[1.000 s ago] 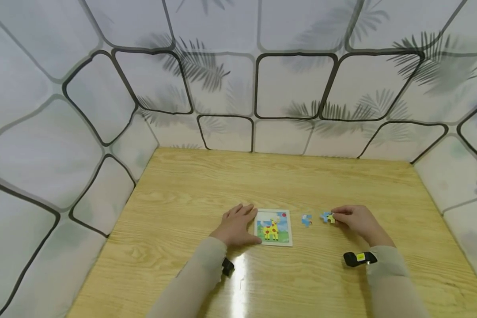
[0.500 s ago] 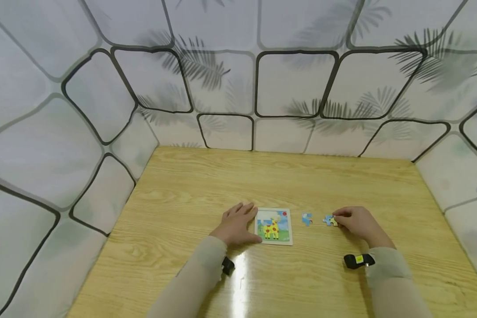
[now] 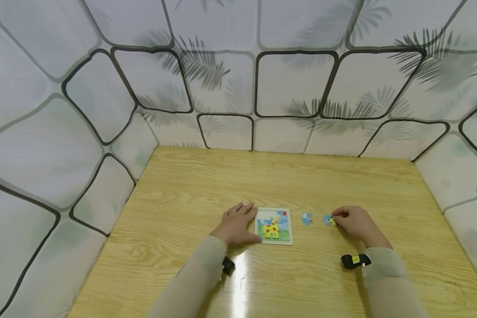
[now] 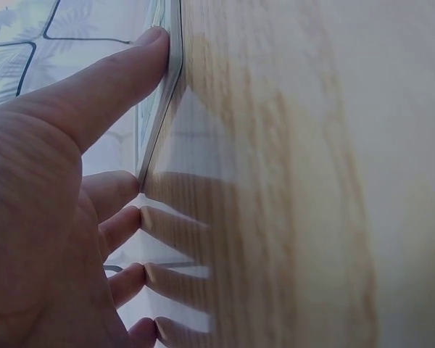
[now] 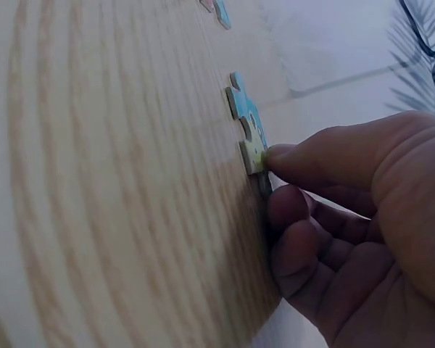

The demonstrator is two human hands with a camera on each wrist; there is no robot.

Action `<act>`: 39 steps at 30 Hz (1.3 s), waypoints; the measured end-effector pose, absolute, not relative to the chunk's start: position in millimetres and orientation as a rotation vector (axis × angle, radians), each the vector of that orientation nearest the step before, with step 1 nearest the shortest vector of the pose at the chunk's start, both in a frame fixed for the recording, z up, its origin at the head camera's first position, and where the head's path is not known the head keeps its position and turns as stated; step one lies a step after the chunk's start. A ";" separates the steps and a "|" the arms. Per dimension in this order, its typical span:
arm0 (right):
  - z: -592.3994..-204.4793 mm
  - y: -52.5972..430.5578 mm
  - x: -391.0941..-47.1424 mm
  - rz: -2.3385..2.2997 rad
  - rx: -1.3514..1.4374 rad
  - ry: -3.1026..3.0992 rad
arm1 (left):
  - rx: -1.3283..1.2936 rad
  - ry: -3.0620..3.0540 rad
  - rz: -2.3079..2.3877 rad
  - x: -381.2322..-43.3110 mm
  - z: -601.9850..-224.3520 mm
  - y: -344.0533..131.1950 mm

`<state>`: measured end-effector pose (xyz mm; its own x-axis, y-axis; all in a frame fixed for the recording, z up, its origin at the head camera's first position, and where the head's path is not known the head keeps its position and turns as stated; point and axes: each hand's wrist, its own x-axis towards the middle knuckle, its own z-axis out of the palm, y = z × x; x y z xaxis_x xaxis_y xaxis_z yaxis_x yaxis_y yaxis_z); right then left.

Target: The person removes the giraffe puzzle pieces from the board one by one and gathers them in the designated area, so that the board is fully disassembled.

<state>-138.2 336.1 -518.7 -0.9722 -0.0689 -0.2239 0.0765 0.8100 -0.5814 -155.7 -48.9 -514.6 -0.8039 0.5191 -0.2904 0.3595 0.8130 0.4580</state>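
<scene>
A jigsaw puzzle board with a giraffe picture and a pale frame lies on the table, with a bare patch in its upper part. My left hand lies at its left side, fingers spread. In the left wrist view, the thumb rests on the frame and the fingertips touch the tabletop. My right hand pinches the edge of a blue and yellow puzzle piece. The right wrist view shows the thumb on the yellow part of this puzzle piece, with the other fingers curled below.
Another blue puzzle piece lies between the board and my right hand. The wooden table meets a fabric wall with printed leaves and dark lines at the back and sides.
The puzzle piece at my right hand has shifted slightly toward me and turned a little. My right wrist has moved slightly left. The left hand and the board stay put.
</scene>
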 end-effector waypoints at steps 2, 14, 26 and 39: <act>-519.7 334.8 -139.6 -0.890 -0.007 2.783 | 0.654 2.589 0.547 -156.0 -514.9 -49.7; -520.5 285.7 -143.9 -0.992 -0.221 2.937 | 0.665 2.578 0.551 -155.2 -513.2 -43.1; -517.2 215.8 -156.4 -0.704 -0.788 2.809 | 0.641 2.595 0.547 -151.6 -515.4 -42.5; -512.1 202.2 -171.8 -0.480 -0.787 2.727 | 0.630 2.601 0.554 -153.3 -515.4 -48.2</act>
